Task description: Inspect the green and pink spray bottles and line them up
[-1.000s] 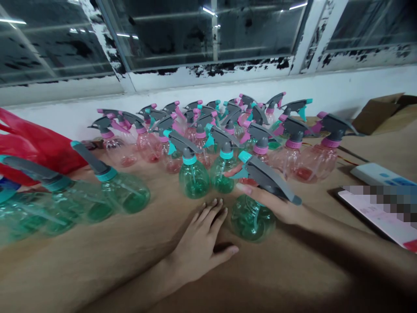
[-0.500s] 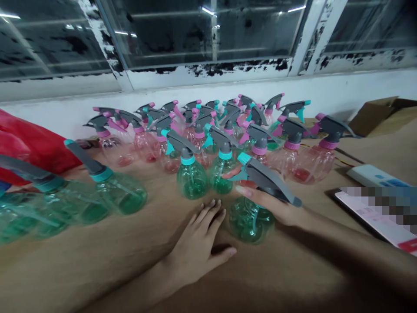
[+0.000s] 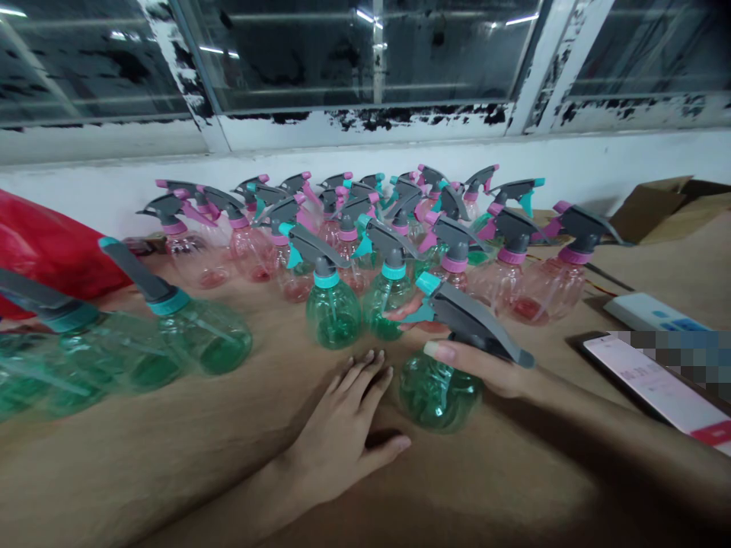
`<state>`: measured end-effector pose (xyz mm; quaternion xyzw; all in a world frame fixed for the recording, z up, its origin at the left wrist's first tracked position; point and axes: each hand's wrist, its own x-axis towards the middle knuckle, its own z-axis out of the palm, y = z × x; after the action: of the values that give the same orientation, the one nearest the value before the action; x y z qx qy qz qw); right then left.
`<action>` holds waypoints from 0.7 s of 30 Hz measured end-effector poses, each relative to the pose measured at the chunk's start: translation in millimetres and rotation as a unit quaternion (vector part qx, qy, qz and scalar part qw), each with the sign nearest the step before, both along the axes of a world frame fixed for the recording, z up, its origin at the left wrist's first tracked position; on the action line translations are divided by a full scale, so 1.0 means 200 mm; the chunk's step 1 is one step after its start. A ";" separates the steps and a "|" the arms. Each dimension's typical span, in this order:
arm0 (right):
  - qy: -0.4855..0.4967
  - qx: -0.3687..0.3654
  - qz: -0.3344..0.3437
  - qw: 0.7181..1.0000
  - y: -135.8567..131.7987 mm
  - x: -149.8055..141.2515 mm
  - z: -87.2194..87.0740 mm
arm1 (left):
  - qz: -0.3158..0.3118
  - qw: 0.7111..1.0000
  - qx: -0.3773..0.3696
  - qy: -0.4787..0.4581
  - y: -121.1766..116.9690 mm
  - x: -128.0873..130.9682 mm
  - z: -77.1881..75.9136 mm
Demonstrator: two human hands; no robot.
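Observation:
My right hand (image 3: 477,365) is closed around the neck of a green spray bottle (image 3: 439,396), just under its grey and turquoise trigger head. The bottle stands upright or nearly so on the wooden table (image 3: 228,457); some fingers are hidden behind it. Palm down on the tabletop lies my left hand (image 3: 348,426), its fingers stretched out and holding nothing, a little left of that bottle. Just beyond my hands stand two more green spray bottles, a left one (image 3: 334,312) and a right one (image 3: 388,301).
Several pink spray bottles (image 3: 548,289) and a few green ones crowd toward the wall. More green bottles (image 3: 209,339) stand at left by a red bag (image 3: 51,251). At right are a phone (image 3: 645,380), a white box (image 3: 651,312) and an open cardboard box (image 3: 656,209).
The view has shifted slightly. My right hand still grips the spray bottle in nearly the same place, and my left hand stays flat on the table.

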<state>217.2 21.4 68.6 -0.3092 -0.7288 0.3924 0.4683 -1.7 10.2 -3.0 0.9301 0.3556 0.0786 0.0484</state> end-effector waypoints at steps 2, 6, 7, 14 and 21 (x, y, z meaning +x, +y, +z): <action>-0.019 -0.010 -0.027 0.999 0.00 0.00 -0.01 | 0.001 1.000 -0.002 -0.005 0.00 0.00 0.00; -0.037 -0.026 -0.089 0.995 0.00 0.01 -0.08 | -0.005 1.000 -0.006 -0.013 0.00 -0.01 0.00; -0.035 -0.031 -0.087 0.995 0.00 0.01 -0.10 | -0.006 1.000 -0.005 -0.015 0.01 -0.01 0.00; 0.003 -0.046 -0.043 0.998 -0.01 -0.01 -0.04 | -0.004 1.000 0.000 -0.019 0.01 0.00 0.00; -0.007 -0.048 -0.022 0.999 -0.02 -0.01 -0.02 | -0.002 1.000 0.000 -0.012 0.00 0.01 0.01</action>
<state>215.8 16.9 64.2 -0.3501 -0.7054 0.4146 0.4560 -0.4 10.6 -1.2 0.9298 0.3529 0.0900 0.0528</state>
